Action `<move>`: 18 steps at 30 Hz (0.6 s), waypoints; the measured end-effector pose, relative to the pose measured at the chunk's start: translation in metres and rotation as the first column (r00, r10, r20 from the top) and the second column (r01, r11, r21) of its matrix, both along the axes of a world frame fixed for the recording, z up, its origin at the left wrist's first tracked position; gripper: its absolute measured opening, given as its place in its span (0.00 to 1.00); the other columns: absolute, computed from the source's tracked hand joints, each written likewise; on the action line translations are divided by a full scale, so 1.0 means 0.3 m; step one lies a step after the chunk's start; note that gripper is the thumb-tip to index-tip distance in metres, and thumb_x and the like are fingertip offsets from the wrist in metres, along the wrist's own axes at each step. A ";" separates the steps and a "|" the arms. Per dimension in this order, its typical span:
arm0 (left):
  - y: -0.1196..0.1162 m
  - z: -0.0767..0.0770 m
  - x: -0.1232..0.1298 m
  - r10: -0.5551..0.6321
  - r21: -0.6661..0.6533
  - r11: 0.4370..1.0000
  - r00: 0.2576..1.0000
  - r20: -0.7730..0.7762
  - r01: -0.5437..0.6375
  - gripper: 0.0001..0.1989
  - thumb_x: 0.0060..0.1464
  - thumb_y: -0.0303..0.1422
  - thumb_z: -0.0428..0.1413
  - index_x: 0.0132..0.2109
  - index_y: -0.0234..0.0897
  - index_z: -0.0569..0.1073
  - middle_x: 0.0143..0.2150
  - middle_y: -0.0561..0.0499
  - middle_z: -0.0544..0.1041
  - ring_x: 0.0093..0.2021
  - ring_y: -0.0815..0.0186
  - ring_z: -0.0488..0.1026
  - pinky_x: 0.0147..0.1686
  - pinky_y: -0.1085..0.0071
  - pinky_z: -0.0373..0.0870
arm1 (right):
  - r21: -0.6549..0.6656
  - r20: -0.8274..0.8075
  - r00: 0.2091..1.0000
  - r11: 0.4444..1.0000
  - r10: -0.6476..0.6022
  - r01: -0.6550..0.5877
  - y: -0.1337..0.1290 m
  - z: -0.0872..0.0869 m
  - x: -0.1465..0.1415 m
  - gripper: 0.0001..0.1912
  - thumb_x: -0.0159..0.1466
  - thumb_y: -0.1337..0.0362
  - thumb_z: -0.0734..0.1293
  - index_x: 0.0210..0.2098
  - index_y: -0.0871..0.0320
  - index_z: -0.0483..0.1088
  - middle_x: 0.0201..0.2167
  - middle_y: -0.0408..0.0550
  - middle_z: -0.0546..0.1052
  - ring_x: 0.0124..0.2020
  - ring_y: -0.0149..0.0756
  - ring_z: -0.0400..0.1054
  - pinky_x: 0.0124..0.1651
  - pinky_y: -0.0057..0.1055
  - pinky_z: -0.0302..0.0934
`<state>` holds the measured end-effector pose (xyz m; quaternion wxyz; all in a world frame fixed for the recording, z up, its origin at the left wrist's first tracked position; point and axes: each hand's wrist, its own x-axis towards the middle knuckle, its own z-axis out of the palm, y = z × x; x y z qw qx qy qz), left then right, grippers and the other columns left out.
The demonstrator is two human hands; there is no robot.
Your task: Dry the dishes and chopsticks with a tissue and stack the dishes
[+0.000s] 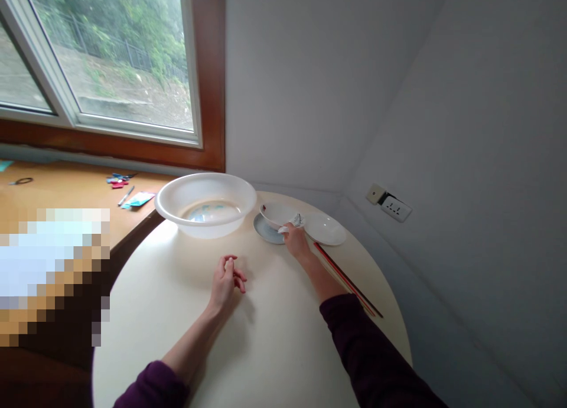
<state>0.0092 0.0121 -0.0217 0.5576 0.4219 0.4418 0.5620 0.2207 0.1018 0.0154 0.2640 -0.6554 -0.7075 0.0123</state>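
Note:
My right hand (295,238) is closed on a crumpled white tissue (283,229) at the near right edge of a white bowl (272,213). The bowl rests on a grey plate (268,231), and a dark red mark shows inside its left rim. Beside it on the right lies a white plate (326,229). My left hand (228,278) is over the round table, palm turned sideways, fingers loosely curled and apart, holding nothing. Behind it stands a large translucent white basin (206,204). Red and dark chopsticks (348,278) lie to the right of my right forearm.
A wooden desk (80,186) adjoins the round white table (150,313) on the left. On the desk are scissors (24,180), a pen (126,195), a blue packet (139,200) and small coloured items. Wall sockets (396,208) are at the right.

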 end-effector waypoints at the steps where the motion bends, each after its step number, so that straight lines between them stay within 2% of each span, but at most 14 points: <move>1: 0.000 0.000 0.000 0.003 0.005 1.000 1.000 -0.004 -0.003 0.18 0.50 0.49 0.47 0.39 0.39 0.60 0.16 0.60 0.70 0.10 0.71 0.63 0.14 0.75 0.58 | -0.005 -0.002 1.000 1.000 0.002 -0.002 0.003 -0.006 -0.003 0.11 0.60 0.73 0.60 0.40 0.64 0.71 0.35 0.60 0.77 0.39 0.46 0.71 0.39 0.34 0.58; 18: -0.012 0.019 0.004 0.039 0.013 0.999 0.999 0.005 -0.039 0.15 0.50 0.47 0.48 0.37 0.39 0.61 0.14 0.62 0.65 0.10 0.73 0.58 0.11 0.77 0.55 | -0.061 0.039 0.999 0.998 0.036 -0.034 0.022 -0.051 -0.013 0.14 0.61 0.73 0.58 0.43 0.64 0.70 0.36 0.58 0.77 0.39 0.42 0.70 0.39 0.30 0.59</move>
